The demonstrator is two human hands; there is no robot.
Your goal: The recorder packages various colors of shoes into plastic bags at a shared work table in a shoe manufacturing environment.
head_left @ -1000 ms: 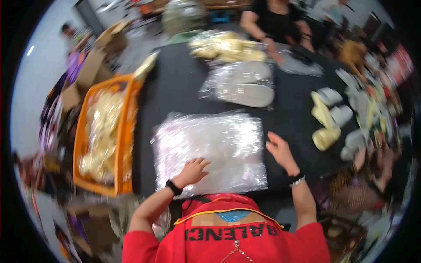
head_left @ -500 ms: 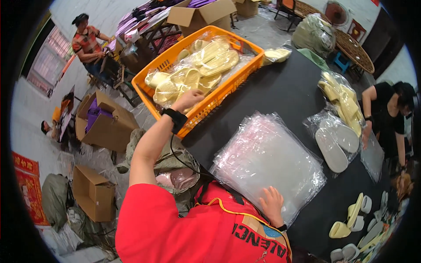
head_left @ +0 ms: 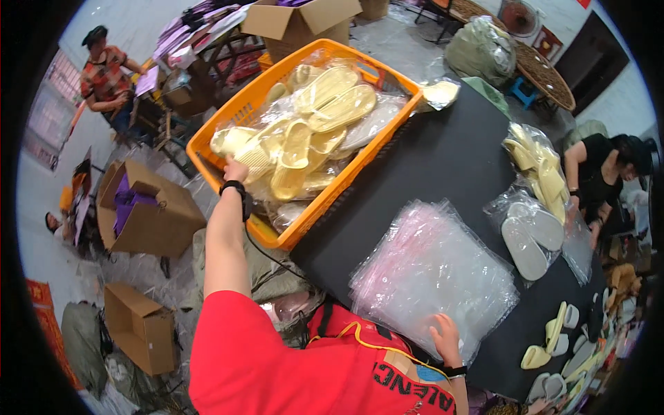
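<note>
At the left side of an orange plastic basket, my left hand curls its fingers on the end of a bagged pair of pale yellow slippers. The far side of those fingers is partly hidden. More yellow slippers in clear bags fill the basket. My right hand lies open, palm down, on the near edge of a stack of clear plastic bags, whose left side looks pinkish. The stack rests on the black table.
Bagged grey slippers and bagged yellow slippers lie at the table's right, beside a co-worker in black. Loose slippers are at the near right. Cardboard boxes stand left on the floor. Another person works at the far left.
My left hand has moved left along the basket, from its near rim to the slippers at its left side. The right hand stays on the bag stack. The whole view has shifted slightly.
</note>
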